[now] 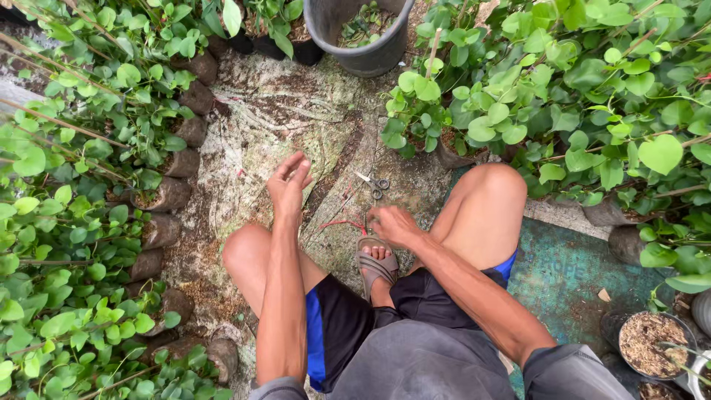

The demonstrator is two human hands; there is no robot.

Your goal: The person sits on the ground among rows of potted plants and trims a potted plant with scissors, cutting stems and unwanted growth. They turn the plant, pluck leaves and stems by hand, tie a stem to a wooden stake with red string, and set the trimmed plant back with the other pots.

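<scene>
I sit on the ground with my knees bent. My left hand (289,183) is raised over the dirty ground, fingers loosely together, pinching what looks like a thin strand; I cannot tell for sure. My right hand (392,224) rests by my sandalled foot (376,265), fingers curled at a thin red string (342,223) lying on the ground. Small scissors (375,184) lie on the ground just beyond my right hand, untouched.
Rows of leafy plants in dark nursery bags (172,194) line the left side. More potted plants (518,111) crowd the right. A grey bucket (363,33) with cuttings stands at the top. A pot of dry mulch (650,342) sits at the lower right on a teal mat (570,274).
</scene>
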